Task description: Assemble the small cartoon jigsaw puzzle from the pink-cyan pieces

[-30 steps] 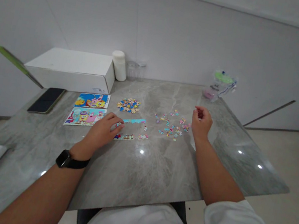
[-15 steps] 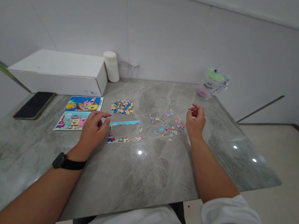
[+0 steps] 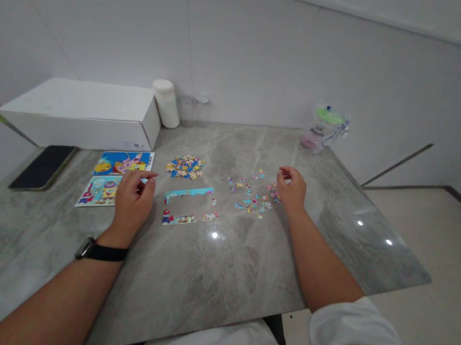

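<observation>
My left hand [image 3: 135,195] is near the lower picture card [image 3: 99,190], left of the partly joined puzzle frame [image 3: 189,192]. Its grip is a little open, thumb and finger apart. My right hand [image 3: 291,189] is beside the scattered puzzle pieces [image 3: 254,203]; I cannot tell if its grip holds something. A blue and yellow pile of pieces [image 3: 186,167] lies on the table [image 3: 213,275], behind the frame.

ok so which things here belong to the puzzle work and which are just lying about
Puzzle work: part-built frame, scattered pieces, lower picture card; probably the piled pieces and upper picture card

Lying about: phone, white box, white bottle, clear glasses, plastic bag
</observation>
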Motion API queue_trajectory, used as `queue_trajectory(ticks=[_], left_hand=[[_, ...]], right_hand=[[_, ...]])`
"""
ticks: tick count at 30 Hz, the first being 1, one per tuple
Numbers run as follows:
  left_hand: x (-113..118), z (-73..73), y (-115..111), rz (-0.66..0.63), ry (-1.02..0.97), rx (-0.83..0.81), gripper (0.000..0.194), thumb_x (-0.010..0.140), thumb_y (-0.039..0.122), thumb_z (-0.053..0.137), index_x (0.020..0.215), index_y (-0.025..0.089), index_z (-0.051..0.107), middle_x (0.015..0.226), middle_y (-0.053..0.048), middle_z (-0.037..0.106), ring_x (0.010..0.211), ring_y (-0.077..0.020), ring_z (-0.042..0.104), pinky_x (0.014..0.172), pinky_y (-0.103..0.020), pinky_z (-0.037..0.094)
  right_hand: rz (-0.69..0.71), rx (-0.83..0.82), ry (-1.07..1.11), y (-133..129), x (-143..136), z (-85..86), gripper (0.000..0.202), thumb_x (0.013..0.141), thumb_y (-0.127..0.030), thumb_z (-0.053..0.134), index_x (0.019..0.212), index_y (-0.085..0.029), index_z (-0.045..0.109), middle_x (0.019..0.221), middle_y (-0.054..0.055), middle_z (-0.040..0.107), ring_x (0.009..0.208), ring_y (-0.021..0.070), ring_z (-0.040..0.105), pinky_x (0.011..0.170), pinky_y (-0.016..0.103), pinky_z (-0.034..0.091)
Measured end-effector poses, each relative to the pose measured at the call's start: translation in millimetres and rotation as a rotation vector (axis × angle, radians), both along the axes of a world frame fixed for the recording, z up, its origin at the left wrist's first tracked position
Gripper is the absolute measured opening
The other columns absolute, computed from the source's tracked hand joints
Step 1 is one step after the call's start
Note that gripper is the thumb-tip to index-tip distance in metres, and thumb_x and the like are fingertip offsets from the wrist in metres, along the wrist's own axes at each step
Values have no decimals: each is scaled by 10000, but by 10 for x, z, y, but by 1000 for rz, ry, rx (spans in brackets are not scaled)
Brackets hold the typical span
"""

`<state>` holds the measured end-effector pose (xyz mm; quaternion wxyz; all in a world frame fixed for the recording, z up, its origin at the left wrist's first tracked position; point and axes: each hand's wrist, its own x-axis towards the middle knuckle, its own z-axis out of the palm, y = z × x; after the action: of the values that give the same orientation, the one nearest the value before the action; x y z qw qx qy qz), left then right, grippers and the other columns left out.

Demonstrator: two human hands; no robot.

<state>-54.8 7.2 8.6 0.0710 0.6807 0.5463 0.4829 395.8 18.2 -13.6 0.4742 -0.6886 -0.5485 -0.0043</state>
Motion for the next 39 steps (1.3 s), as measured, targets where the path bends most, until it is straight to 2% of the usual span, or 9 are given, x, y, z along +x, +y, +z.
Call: queue_trajectory(ticks=[5,9,13,19,22,26,30,34,39], left_hand=[[-31,-4,34,-24,27,20,189,983,296,565,1034,204,722,962,-34,644,791,-173,563,760,-321,459],[-21,2,31,-43,23,26,181,982,294,575,1028,201,724,951,-24,628,764,-162,546,727,-309,446],[-3,-11,32,-77,11,22,175,984,291,580,1024,205,727,958,-23,637,771,-163,552,718,-307,446],[-1,-74,63,-71,-42,-13,179,987,304,588,1028,219,741,967,-26,654,827,-180,583,746,-316,459],[15,-75,66,-61,-58,-31,187,986,316,583,1008,218,740,961,-28,661,845,-187,594,753,-320,462],[55,-52,49,-55,-68,-47,200,983,328,573,994,214,736,941,-25,653,787,-178,567,724,-321,449],[82,-56,39,-75,-89,-38,195,978,317,570,982,208,732,917,-20,639,774,-175,552,720,-318,439],[82,-86,48,-73,-115,-28,195,985,318,569,1000,206,728,947,-23,642,784,-174,548,727,-316,436],[74,-108,55,-57,-139,-42,197,980,332,564,1019,211,714,981,-31,658,837,-186,581,747,-315,449]], right_hand=[[-97,-41,166,108,103,-80,347,895,-391,548,1087,-184,750,990,96,764,863,232,668,883,376,520],[-94,-53,261,162,99,-119,369,903,-430,533,1082,-185,743,995,93,769,903,235,679,892,359,515],[-97,-19,295,143,74,-76,370,905,-439,508,1055,-190,737,975,83,764,890,228,683,894,347,505],[-100,-50,288,53,62,-8,410,945,-459,446,1023,-195,750,858,50,730,811,220,660,785,322,480],[-55,-60,201,0,15,-2,410,974,-464,441,1022,-204,755,864,51,734,820,223,664,795,329,485],[61,-58,-63,-58,-44,23,337,978,-436,515,945,-209,763,920,75,753,859,229,669,869,348,491],[68,-74,-208,-101,-41,88,295,993,-372,543,954,-204,782,934,87,761,875,229,675,902,358,487],[111,-235,-306,-125,-170,131,222,971,-343,616,999,-227,803,1036,84,782,990,237,690,969,372,468],[205,-464,-428,-99,-582,131,226,948,-422,670,1016,-261,814,1097,91,774,1074,274,682,970,405,460]])
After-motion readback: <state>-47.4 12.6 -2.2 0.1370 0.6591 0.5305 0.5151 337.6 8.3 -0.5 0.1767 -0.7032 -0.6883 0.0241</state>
